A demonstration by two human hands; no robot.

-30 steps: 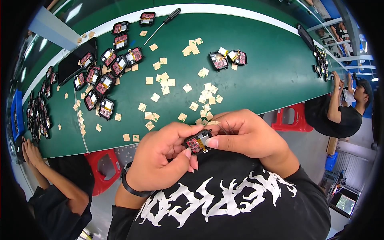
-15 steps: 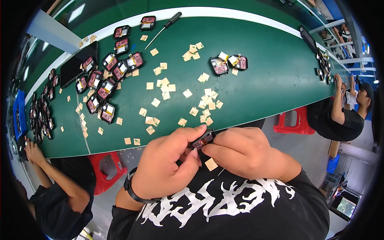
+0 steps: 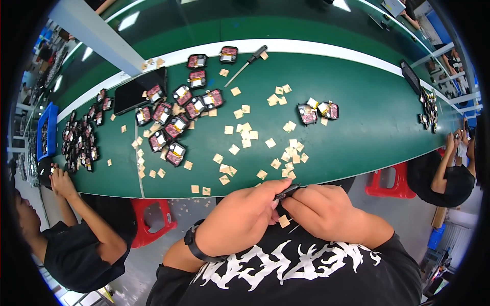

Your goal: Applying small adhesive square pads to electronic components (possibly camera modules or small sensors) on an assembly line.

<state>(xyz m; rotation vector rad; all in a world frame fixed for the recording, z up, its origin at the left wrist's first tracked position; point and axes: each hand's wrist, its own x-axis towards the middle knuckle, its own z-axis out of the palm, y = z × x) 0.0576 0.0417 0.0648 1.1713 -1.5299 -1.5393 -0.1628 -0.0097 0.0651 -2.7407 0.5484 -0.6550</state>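
The head camera is looking steeply down from above the person's chest, facing forward across the green table (image 3: pixel 357 148), whose near edge is lying just beyond the close-up hands, its far edge bending toward the rim.

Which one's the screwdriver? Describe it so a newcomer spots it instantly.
Start at the long green table and go to its far edge, by the white stripe. The screwdriver lies there, slanted, beside two red-and-black modules. It is the only long thin tool, with a black handle and a metal shaft.
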